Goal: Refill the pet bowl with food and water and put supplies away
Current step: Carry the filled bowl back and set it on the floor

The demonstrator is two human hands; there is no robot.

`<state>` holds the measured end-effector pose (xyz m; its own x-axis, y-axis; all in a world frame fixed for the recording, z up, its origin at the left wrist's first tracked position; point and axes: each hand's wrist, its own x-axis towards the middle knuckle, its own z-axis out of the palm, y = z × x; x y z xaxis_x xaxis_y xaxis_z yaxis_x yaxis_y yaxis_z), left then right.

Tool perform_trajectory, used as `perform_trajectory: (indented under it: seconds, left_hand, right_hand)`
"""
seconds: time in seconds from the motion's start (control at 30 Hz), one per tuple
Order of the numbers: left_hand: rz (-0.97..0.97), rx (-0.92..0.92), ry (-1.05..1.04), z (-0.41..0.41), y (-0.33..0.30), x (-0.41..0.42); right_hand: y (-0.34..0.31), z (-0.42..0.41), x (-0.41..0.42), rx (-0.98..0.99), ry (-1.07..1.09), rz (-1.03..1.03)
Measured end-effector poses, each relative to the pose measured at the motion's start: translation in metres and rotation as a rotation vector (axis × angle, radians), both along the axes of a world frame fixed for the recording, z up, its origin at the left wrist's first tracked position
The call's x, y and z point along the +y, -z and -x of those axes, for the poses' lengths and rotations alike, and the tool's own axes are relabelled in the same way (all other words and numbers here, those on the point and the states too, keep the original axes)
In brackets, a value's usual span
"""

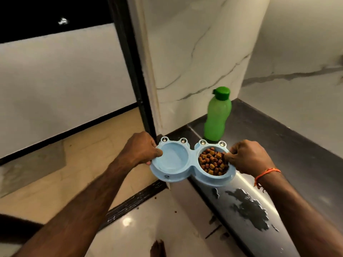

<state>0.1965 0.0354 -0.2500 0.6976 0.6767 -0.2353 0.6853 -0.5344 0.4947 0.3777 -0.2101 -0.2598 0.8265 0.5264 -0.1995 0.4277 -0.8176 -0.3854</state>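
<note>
A light-blue double pet bowl [191,172] with frog-eye knobs is held in the air at the corner of a dark counter. Its left well holds water, and brown kibble [213,163] fills the right well. My left hand [142,150] grips the bowl's left rim with the thumb over the edge. My right hand [246,157] grips the right rim, thumb dipping in among the kibble. A green water bottle [218,115] with its cap closed stands upright on the counter just behind the bowl.
The dark counter [278,154] runs along a marble-look wall to the right. A puddle of spilled water [248,208] lies on its near part. A dark door frame [133,71] stands at left. A few kibble bits lie on the glossy floor [148,219]. A bare foot [157,247] shows below.
</note>
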Motion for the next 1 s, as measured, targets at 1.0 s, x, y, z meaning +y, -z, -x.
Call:
perform_trajectory:
  seconds: [1.0]
  left_hand:
    - [0.028, -0.030, -0.511, 0.264, 0.025, 0.308]
  right_hand:
    - [0.035, 0.159, 0.428, -0.071, -0.574, -0.001]
